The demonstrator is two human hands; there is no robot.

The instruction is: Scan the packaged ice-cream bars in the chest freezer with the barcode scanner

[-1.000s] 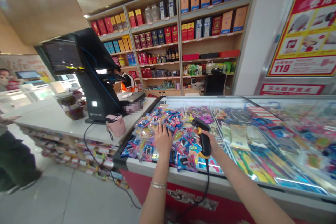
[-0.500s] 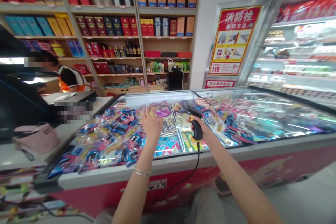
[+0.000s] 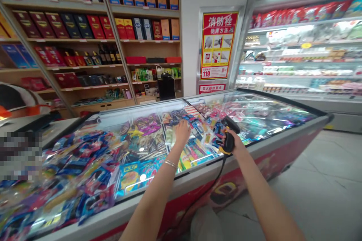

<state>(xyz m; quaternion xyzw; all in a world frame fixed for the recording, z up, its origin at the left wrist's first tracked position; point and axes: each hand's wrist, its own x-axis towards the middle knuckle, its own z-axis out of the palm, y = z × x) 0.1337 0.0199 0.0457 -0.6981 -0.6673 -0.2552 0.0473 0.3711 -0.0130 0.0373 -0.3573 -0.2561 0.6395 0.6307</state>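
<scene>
My right hand (image 3: 236,141) is wrapped round a black handheld barcode scanner (image 3: 228,144) with yellow trim, its head tilted up over the glass. A dark cable (image 3: 207,192) hangs from its handle down the freezer's front. To the left, my left hand (image 3: 182,132) reaches out over the glass-topped chest freezer (image 3: 166,186), fingers slightly bent and seemingly holding nothing; their tips are partly hidden. Just right of it lie small plastic-wrapped packets (image 3: 199,125). A big heap of similar blue and clear packets (image 3: 85,162) covers the left part of the lid. Colourful packages (image 3: 132,177) show beneath the glass.
A counter (image 3: 60,130) adjoins the freezer at the left, where a person in an orange and white vest (image 3: 21,98) bends. Behind stand shelves of boxed bottles (image 3: 76,26) and a black chair (image 3: 166,86). A lit refrigerated display (image 3: 305,56) stands at the right.
My view has swung to the right. My left hand has moved right across the lid, from the heap's edge toward the packets near the scanner. The scanner stays in my right hand, also further right.
</scene>
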